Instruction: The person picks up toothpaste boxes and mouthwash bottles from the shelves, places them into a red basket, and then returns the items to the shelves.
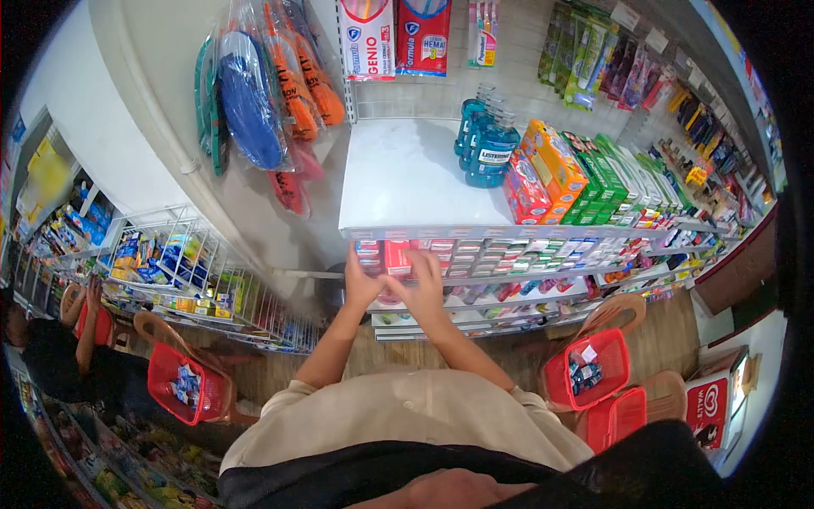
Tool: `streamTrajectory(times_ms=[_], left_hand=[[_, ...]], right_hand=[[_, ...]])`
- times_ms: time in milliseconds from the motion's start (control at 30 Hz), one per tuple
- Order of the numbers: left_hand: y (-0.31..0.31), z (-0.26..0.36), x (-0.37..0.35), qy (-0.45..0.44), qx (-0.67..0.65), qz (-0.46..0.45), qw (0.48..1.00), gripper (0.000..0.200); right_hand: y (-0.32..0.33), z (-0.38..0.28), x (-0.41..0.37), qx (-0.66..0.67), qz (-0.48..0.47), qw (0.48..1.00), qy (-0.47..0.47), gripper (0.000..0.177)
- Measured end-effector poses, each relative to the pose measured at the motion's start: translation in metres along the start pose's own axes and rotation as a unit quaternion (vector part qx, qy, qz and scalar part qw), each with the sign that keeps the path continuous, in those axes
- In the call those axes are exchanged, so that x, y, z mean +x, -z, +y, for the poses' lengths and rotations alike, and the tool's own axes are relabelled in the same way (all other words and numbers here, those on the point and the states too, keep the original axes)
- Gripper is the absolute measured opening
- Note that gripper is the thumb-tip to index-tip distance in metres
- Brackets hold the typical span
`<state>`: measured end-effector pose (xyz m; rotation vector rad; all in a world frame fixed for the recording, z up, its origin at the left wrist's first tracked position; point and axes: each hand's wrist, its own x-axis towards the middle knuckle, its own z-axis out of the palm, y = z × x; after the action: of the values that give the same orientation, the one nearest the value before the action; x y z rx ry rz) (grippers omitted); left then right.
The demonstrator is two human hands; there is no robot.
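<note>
Both of my hands reach to the front of the shelf level just under the white top shelf (407, 170). A red-and-white toothpaste-like box (397, 257) stands there between them. My left hand (362, 284) is at the left of this box, its fingers stretched upward and thumb pointing right. At the box's right edge is my right hand (418, 288), fingers spread upward and thumb toward the left one. The thumbs come close together below the box. Exact contact with the box is hard to make out. Small boxes (462, 259) fill the row to the right.
Listerine bottles (492, 157) and an orange box (551, 174) stand on the top shelf. Bagged sandals (250, 102) hang at left. Red baskets (174, 382) sit on chairs either side, one basket (598, 365) at right. Another person's arm (87, 318) shows at far left.
</note>
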<state>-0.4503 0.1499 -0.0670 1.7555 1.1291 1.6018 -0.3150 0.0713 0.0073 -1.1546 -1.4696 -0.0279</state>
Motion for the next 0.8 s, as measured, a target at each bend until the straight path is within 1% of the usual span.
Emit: streamTrajectory(times_ms=[33, 167, 233, 367, 467, 533, 567, 633, 667, 733, 800], left_hand=[[0.001, -0.001, 0.001, -0.019, 0.019, 0.004, 1.0, 0.103], [-0.001, -0.017, -0.002, -0.011, 0.01, 0.012, 1.0, 0.106], [0.001, -0.016, -0.002, -0.019, 0.029, 0.007, 0.999, 0.106], [0.001, -0.004, -0.001, -0.03, 0.026, 0.013, 0.999, 0.103], [0.001, 0.008, -0.001, -0.008, 0.025, 0.01, 1.0, 0.101], [0.001, 0.005, 0.0, -0.03, 0.04, 0.016, 0.999, 0.098], [0.001, 0.008, 0.0, -0.03, 0.04, 0.016, 0.999, 0.098], [0.002, 0.014, 0.002, -0.011, 0.014, 0.013, 1.0, 0.097], [0.001, 0.014, 0.002, -0.011, 0.014, 0.014, 1.0, 0.097], [0.001, 0.011, 0.002, -0.013, 0.015, 0.017, 1.0, 0.096], [0.0, 0.011, 0.002, -0.013, 0.012, 0.018, 1.0, 0.096]], right_hand=[[-0.003, 0.004, -0.001, 0.006, 0.005, 1.0, -0.026, 0.06], [-0.004, 0.008, 0.005, -0.013, 0.015, 1.0, -0.009, 0.062], [-0.002, 0.011, 0.004, 0.005, -0.008, 1.0, -0.024, 0.06], [-0.006, 0.011, 0.005, 0.016, 0.01, 1.0, -0.024, 0.058], [-0.01, 0.012, 0.007, -0.005, 0.032, 0.999, -0.011, 0.055], [-0.011, 0.012, 0.008, -0.046, 0.027, 0.999, -0.011, 0.054], [-0.011, 0.012, 0.008, -0.046, 0.027, 0.999, -0.011, 0.054], [-0.011, 0.013, 0.01, -0.119, 0.036, 0.992, 0.02, 0.053], [-0.011, 0.013, 0.01, -0.119, 0.036, 0.992, 0.02, 0.053], [-0.012, 0.012, 0.01, -0.185, 0.053, 0.98, 0.042, 0.052], [-0.014, 0.012, 0.01, -0.199, 0.054, 0.978, 0.044, 0.051]])
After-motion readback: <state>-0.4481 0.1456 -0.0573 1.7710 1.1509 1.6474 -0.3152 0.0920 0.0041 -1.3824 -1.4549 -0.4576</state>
